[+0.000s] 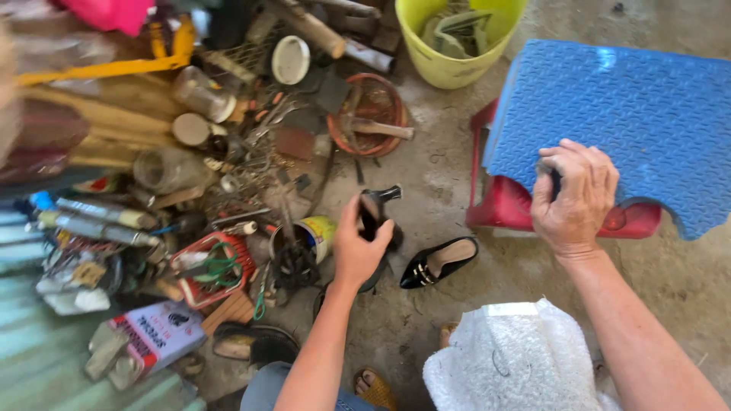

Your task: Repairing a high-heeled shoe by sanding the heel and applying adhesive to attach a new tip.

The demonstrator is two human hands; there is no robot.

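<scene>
While the left hand (359,247) grips a black high-heeled shoe (377,213) above the stained concrete floor (442,190), the right hand (575,198) closes on a small dark object at the blue textured sheet (632,114) covering a red stool (509,205), matching shoe (440,262) lying between, tool clutter leftward.

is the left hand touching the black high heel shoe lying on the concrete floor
Apart. In the head view, bare floor shows between the left hand, which grips another black high heel shoe, and the black high heel shoe lying on the concrete floor.
</scene>
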